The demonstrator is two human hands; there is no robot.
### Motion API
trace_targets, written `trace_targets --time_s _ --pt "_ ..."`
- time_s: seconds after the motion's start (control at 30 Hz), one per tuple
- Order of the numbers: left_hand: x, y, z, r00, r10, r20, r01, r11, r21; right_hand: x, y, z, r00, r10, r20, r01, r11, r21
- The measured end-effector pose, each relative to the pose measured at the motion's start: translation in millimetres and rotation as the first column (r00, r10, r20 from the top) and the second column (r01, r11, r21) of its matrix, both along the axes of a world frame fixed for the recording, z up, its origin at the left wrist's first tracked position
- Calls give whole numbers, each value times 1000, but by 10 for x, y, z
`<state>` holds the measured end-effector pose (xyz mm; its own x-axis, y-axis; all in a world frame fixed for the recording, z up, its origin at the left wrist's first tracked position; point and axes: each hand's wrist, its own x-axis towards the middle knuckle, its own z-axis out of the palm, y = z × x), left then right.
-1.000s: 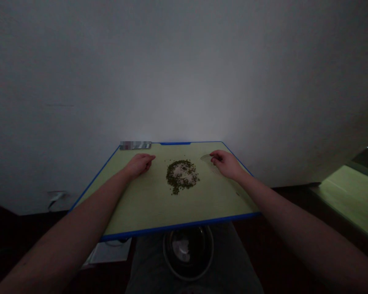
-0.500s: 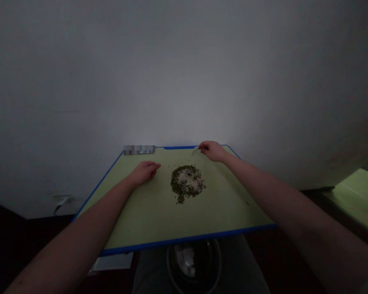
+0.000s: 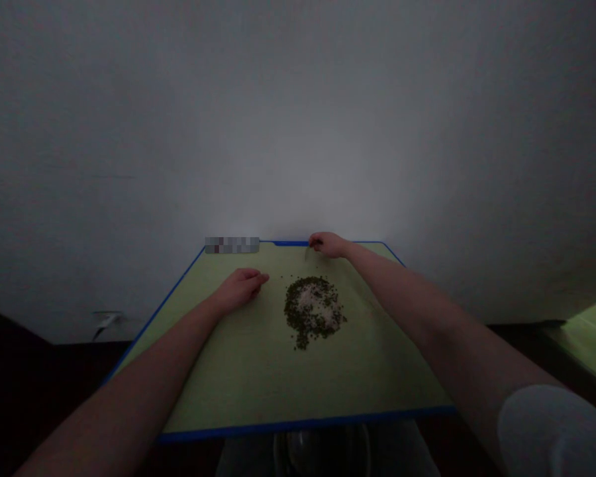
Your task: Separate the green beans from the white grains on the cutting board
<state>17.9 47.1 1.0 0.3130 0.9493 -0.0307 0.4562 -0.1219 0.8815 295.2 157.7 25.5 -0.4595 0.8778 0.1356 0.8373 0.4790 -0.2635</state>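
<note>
Shifted leftward, the right hand pinches a thin, unclear item at frame centre, near the green board's far edge; whether the curled left hand holds anything, I cannot tell. Below centre, green and pale grains remain intermingled.

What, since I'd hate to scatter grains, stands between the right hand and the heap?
Nothing visible blocks the right hand from the heap: just bare tabletop and a stray grain. The left hand lies off to the heap's left.
</note>
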Motion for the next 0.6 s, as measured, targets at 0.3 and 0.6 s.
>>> trace_targets --time_s 0.3,0.6 --pt "-19 51 -44 999 -22 -28 23 999 25 131 -14 -81 988 146 57 -136 978 -159" --pt "26 -56 94 997 2 -78 0 1000 29 436 -411 -52 989 141 42 -133 978 -160"
